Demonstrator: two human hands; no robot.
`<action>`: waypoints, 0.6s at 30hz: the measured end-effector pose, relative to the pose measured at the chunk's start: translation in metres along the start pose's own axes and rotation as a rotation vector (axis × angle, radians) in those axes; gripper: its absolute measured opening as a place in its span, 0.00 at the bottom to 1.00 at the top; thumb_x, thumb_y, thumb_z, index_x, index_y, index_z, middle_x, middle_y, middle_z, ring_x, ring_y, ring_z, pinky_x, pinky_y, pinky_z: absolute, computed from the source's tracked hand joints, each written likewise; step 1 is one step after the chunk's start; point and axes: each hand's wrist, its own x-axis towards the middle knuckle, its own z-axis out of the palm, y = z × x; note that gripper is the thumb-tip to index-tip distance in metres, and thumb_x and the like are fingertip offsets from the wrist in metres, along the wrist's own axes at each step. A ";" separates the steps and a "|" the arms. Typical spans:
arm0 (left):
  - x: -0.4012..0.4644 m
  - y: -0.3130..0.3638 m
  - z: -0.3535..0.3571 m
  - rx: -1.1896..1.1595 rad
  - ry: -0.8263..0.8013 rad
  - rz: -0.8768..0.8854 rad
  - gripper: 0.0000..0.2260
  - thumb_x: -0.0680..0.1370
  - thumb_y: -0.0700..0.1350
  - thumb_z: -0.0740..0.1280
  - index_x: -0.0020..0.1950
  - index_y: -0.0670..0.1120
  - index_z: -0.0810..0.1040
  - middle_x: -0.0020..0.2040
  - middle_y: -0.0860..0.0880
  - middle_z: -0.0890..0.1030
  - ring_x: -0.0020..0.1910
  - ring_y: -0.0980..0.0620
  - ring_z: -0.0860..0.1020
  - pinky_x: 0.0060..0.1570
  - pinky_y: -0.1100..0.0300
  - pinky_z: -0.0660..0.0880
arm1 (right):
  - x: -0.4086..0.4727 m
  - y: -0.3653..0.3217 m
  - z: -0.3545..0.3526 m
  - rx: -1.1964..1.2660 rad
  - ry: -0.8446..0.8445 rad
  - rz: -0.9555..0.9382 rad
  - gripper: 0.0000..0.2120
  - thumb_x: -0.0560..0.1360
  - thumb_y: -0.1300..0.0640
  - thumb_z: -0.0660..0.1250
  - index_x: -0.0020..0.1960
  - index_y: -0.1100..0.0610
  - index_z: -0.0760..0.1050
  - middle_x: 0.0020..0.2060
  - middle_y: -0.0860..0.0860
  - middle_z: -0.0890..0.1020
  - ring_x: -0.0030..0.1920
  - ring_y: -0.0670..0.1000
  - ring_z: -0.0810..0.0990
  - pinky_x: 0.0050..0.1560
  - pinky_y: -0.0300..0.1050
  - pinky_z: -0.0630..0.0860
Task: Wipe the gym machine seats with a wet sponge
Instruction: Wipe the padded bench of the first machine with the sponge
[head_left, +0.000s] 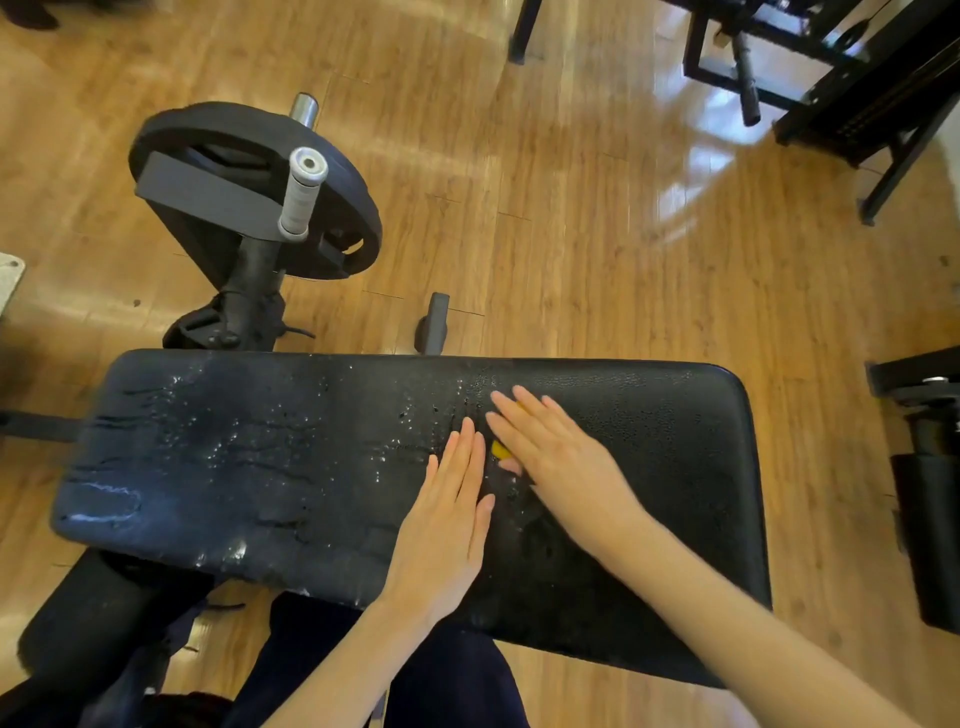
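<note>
Yellow sponge (500, 450) sits near mid-pad on the black seat pad (675, 441), almost wholly hidden; only a sliver shows at the heel of the right hand (550, 457). Right hand lies flat on top of it, fingers (511, 410) straight and together, pressing rather than gripping. Left hand (447, 525) lies flat on the pad just beside it, fingers straight, holding nothing, likely steadying.

Pad's left portion is beaded and streaked with water; the right end looks drier, so probably still to wipe.

Advice: keep the palm weight even over the sponge, stroke along the pad's length toward the dry end, overlap passes, carry over the edges. The cracked vinyl at the left end may snag; go light there.

Weight plate (249, 192) and grey-gripped handle (303, 195) stand beyond, on the wood floor (571, 234).
</note>
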 end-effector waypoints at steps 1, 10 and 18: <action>-0.001 0.000 -0.001 -0.011 -0.007 0.001 0.26 0.84 0.56 0.39 0.81 0.49 0.41 0.81 0.55 0.38 0.80 0.58 0.41 0.78 0.57 0.44 | -0.014 0.011 -0.004 0.014 0.006 -0.013 0.24 0.75 0.50 0.70 0.69 0.57 0.73 0.70 0.54 0.72 0.71 0.55 0.68 0.73 0.52 0.60; 0.001 0.001 -0.004 -0.013 -0.035 -0.006 0.27 0.83 0.56 0.38 0.81 0.49 0.41 0.80 0.55 0.36 0.79 0.59 0.38 0.77 0.59 0.41 | -0.020 -0.008 -0.003 -0.017 -0.029 0.070 0.25 0.74 0.51 0.69 0.68 0.60 0.73 0.68 0.57 0.73 0.70 0.57 0.70 0.71 0.53 0.62; 0.001 -0.002 -0.003 0.016 -0.021 0.027 0.27 0.84 0.56 0.39 0.81 0.47 0.43 0.81 0.52 0.38 0.80 0.57 0.39 0.77 0.58 0.42 | -0.026 -0.023 -0.009 -0.084 -0.051 0.237 0.27 0.73 0.51 0.71 0.68 0.61 0.73 0.68 0.59 0.73 0.70 0.58 0.70 0.72 0.53 0.57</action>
